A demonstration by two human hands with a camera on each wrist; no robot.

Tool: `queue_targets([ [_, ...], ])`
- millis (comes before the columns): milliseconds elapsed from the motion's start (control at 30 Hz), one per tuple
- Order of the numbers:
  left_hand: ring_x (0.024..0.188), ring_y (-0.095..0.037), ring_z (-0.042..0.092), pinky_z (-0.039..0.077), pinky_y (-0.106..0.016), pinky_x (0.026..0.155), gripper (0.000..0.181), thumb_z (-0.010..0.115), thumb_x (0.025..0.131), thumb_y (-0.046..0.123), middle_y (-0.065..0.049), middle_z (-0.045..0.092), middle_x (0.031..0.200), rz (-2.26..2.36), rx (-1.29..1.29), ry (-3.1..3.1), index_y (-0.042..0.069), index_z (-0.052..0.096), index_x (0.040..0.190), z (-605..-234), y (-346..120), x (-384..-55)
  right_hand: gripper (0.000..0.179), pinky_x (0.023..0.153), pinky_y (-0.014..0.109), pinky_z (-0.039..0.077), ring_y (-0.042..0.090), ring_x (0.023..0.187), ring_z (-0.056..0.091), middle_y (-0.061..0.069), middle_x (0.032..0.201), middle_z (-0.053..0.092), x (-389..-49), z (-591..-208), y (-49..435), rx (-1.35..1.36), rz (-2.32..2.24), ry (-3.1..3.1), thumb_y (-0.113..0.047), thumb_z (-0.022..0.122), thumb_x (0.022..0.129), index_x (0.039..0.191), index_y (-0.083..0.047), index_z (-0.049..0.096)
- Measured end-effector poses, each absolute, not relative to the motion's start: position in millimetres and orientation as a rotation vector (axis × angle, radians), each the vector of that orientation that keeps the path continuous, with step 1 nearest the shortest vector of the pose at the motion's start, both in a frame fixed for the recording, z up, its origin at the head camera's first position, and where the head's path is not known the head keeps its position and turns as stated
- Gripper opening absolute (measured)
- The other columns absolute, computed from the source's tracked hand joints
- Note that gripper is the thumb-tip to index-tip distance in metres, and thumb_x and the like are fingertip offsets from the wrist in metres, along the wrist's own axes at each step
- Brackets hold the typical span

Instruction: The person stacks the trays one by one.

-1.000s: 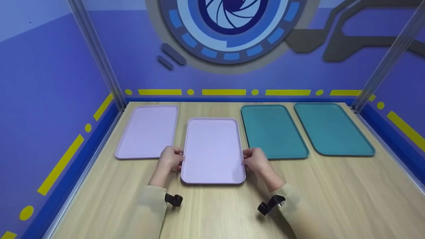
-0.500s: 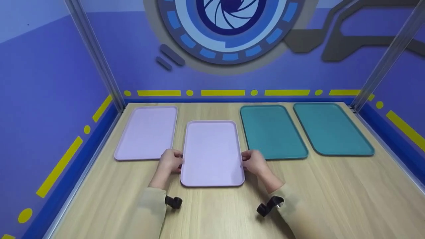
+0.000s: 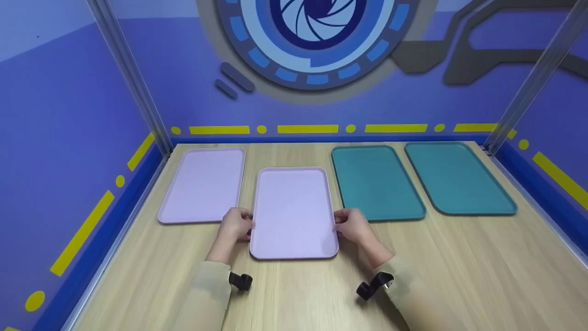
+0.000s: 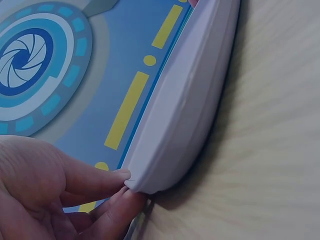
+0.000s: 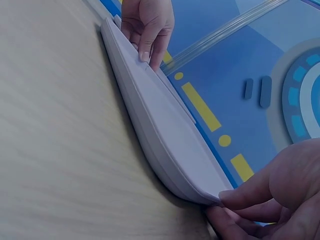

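A pale lilac tray [image 3: 294, 216] lies level between both hands, in front of the row of other trays. My left hand [image 3: 236, 224] pinches its left rim between thumb and fingers. The opposite rim is pinched the same way by my right hand [image 3: 353, 225]. In the left wrist view the thumb of the left hand [image 4: 50, 185] presses on the rim with fingers beneath. The right wrist view shows the right hand [image 5: 280, 195] gripping the near edge of the lilac tray [image 5: 170, 135]. Whether the tray's underside touches the table cannot be told.
Another lilac tray [image 3: 206, 184] lies at the back left of the wooden table [image 3: 294, 294]. Two teal trays, one nearer the middle [image 3: 379, 184] and one farther right [image 3: 461, 179], lie at the back right. Blue panels [image 3: 275, 110] wall the table at the back and sides.
Over the first half second the held tray came slightly toward me, with both hands on its rims. Since then it has hardly moved. The other trays stay in place.
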State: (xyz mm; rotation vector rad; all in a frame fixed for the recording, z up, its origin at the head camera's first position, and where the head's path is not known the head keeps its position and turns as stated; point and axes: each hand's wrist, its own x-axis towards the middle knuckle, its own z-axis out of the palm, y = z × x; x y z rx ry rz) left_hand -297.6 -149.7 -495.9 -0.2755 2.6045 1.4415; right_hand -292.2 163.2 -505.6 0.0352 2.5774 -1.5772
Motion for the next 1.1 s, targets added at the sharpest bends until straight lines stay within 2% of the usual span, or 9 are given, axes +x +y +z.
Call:
queue_targets([
  [167, 0.066, -0.015, 0.060, 0.060, -0.026, 0.052, 0.035, 0.061, 0.090, -0.009, -0.011, 0.064, 0.089, 1.463, -0.285, 2.587, -0.010, 0.066, 0.125, -496.3, -149.3, -297.9, 0.035, 0.067, 0.024, 0.058, 0.017, 0.082, 0.062, 0.020, 0.096, 0.069, -292.0, -504.6, 163.4, 0.037, -1.556, 2.593, 0.015, 0.064, 0.085, 0.119, 0.018, 0.064],
  [333, 0.067, -0.016, 0.060, 0.061, -0.026, 0.053, 0.036, 0.059, 0.091, -0.009, -0.015, 0.067, 0.095, 1.480, -0.288, 2.575, -0.010, 0.066, 0.126, -496.9, -149.5, -297.0, 0.033, 0.066, 0.024, 0.058, 0.015, 0.079, 0.061, 0.018, 0.093, 0.068, -291.7, -505.2, 163.7, 0.033, -1.566, 2.592, 0.015, 0.064, 0.085, 0.118, 0.018, 0.065],
  [600, 0.064, -0.015, 0.060, 0.059, -0.024, 0.051, 0.033, 0.059, 0.091, -0.009, -0.013, 0.067, 0.091, 1.493, -0.282, 2.562, -0.010, 0.066, 0.124, -500.1, -149.5, -296.2, 0.032, 0.069, 0.028, 0.062, 0.016, 0.080, 0.062, 0.018, 0.094, 0.069, -291.5, -507.0, 164.5, 0.035, -1.536, 2.608, 0.014, 0.063, 0.086, 0.118, 0.017, 0.066],
  [800, 0.063, -0.014, 0.058, 0.058, -0.023, 0.050, 0.035, 0.061, 0.090, -0.009, -0.010, 0.064, 0.088, 1.476, -0.275, 2.576, -0.011, 0.065, 0.125, -499.6, -149.8, -296.5, 0.031, 0.062, 0.022, 0.055, 0.013, 0.075, 0.059, 0.014, 0.090, 0.067, -291.4, -506.7, 166.7, 0.020, -1.541, 2.594, 0.011, 0.063, 0.085, 0.116, 0.016, 0.067],
  [900, 0.063, -0.014, 0.059, 0.058, -0.023, 0.051, 0.036, 0.060, 0.092, -0.007, -0.010, 0.064, 0.089, 1.439, -0.259, 2.584, -0.011, 0.065, 0.127, -496.9, -149.2, -296.8, 0.032, 0.060, 0.022, 0.055, 0.013, 0.074, 0.061, 0.013, 0.094, 0.068, -291.2, -505.0, 169.5, 0.062, -1.538, 2.557, 0.006, 0.063, 0.088, 0.120, 0.013, 0.067],
  [1000, 0.069, -0.015, 0.062, 0.060, -0.025, 0.054, 0.034, 0.060, 0.095, -0.002, -0.013, 0.067, 0.095, 1.378, -0.261, 2.591, -0.009, 0.065, 0.128, -490.7, -147.8, -296.3, 0.034, 0.061, 0.024, 0.057, 0.015, 0.077, 0.066, 0.017, 0.102, 0.070, -291.0, -501.2, 174.7, 0.107, -1.583, 2.470, 0.003, 0.063, 0.092, 0.125, 0.013, 0.064],
  [1100, 0.084, -0.022, 0.069, 0.064, -0.032, 0.063, 0.035, 0.060, 0.099, 0.007, -0.020, 0.070, 0.109, 1.267, -0.240, 2.634, -0.009, 0.063, 0.131, -482.4, -144.8, -294.3, 0.035, 0.063, 0.025, 0.057, 0.016, 0.081, 0.066, 0.019, 0.107, 0.070, -291.4, -494.8, 183.8, 0.124, -1.666, 2.381, 0.002, 0.061, 0.096, 0.129, 0.013, 0.061],
])
